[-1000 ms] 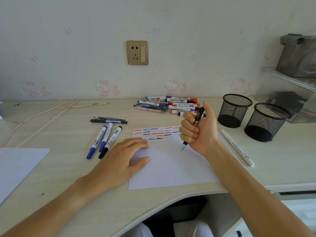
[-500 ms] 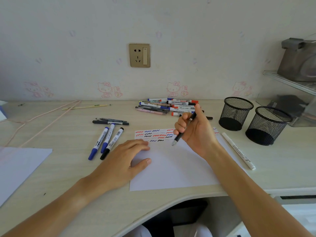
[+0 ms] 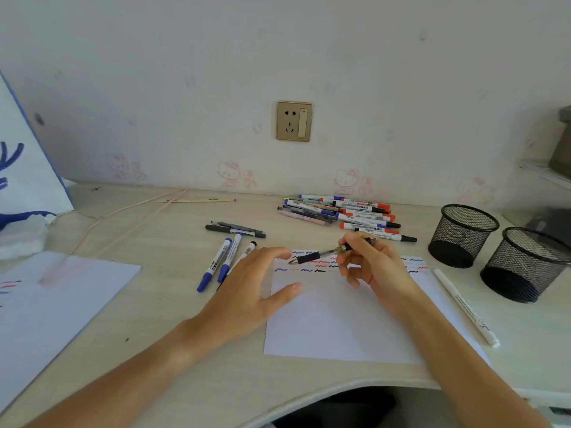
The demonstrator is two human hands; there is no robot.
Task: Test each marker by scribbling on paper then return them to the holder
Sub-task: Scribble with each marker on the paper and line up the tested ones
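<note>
My right hand [image 3: 375, 267] pinches a black pen [image 3: 321, 254] near its back end. The pen lies almost level, tip pointing left, just above the top of the white paper [image 3: 336, 322]. Rows of red, blue and black squiggles [image 3: 312, 267] run along that top edge. My left hand [image 3: 250, 291] hovers with fingers spread at the paper's left edge, thumb over the sheet. A pile of markers [image 3: 349, 214] lies behind the paper. Two black mesh holders [image 3: 462, 234] [image 3: 525, 264] stand at the right.
Blue and black markers [image 3: 225, 257] lie left of the paper, two dark pens [image 3: 234, 230] behind them. A white marker [image 3: 466, 307] lies right of the sheet. A second sheet [image 3: 52, 307], a pink cord [image 3: 123, 217] and a white bag [image 3: 21, 168] are at the left.
My right hand turned the pen from tip-down to nearly level, tip swinging left over the squiggles. My left hand lifted slightly and spread. The camera view shifted left.
</note>
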